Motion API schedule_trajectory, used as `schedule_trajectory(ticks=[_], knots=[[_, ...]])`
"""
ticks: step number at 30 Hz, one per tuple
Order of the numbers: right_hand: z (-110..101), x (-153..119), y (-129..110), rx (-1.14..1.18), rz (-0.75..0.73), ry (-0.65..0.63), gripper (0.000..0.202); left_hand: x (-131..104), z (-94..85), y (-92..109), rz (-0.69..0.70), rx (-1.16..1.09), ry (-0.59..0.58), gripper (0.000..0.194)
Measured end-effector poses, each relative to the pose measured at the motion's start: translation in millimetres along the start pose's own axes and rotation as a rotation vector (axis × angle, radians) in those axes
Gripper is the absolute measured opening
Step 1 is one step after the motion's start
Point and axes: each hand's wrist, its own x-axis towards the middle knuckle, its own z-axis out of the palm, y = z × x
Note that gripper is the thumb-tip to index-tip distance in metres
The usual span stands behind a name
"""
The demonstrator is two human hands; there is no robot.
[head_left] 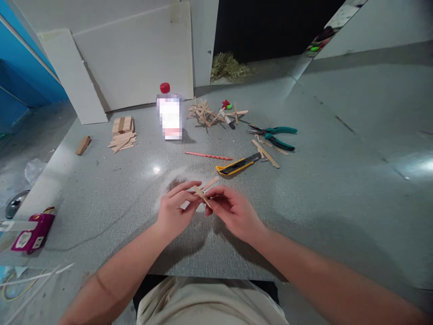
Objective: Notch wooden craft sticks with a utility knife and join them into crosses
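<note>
Left hand [179,205] and right hand [235,211] both clamped on sticks [210,183], toward near edge of bench [101,194]. Knife [238,164], pencil [208,156] lie beyond; bottle [172,118] stands nearer far edge.

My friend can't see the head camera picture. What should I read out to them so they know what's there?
A person's hands hold thin wooden pieces over a gray table. Beyond them are a red pencil, a yellow utility knife, teal-handled pliers, a red-capped bottle and piles of wooden sticks.
</note>
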Motion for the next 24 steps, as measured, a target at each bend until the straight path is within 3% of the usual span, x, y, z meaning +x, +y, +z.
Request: schedule_trajectory(ticks=[5,10,18,24], knots=[[-7.5,1.5,4.0,-0.112,-0.072,0.037,0.013,2.1,0.4,3.7,-0.132,-0.198,-0.123,0.007],[-10.1,1.1,0.1,-0.212,-0.144,0.067,0.009,-1.9,5.1,3.3,-0.213,-0.313,-0.111,0.022],[-10.9,-0.8,-2.4,-0.322,-0.215,0.093,0.009,-1.4,2.3,6.2,-0.250,-0.340,-0.162,0.038],[-11.9,-0.9,0.7,-0.330,-0.250,0.088,0.008,0.5,-1.2,9.6,-0.234,-0.299,-0.180,0.035]])
